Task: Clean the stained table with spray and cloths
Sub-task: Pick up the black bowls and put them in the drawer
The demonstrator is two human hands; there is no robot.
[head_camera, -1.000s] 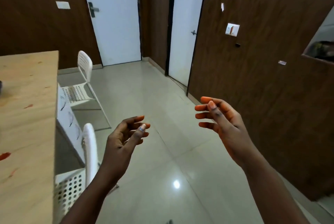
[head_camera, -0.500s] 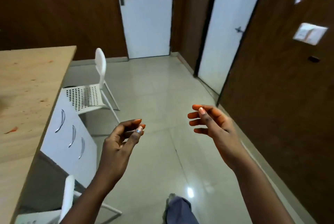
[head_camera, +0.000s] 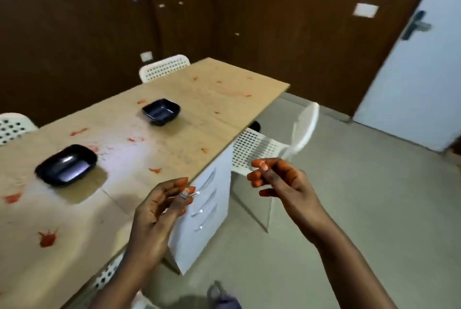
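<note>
Both hands' fingers loosely curled, seemingly empty, blurred; stained table (head_camera: pixel 174 119) cut off left.

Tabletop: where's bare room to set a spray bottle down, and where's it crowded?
Freest: the strip of the stained wooden table between the farther black dish and the right edge, though lightly speckled. The near corner below the left hand is also bare, bordered by a red splat. Most crowded: around the nearer black dish, ringed by smears.

Overhead light glares off the table (head_camera: pixel 139 159); bowls (head_camera: pixel 66 165) cast soft shadows; motion blur smears door (head_camera: pixel 409 64), edges bend.
</note>
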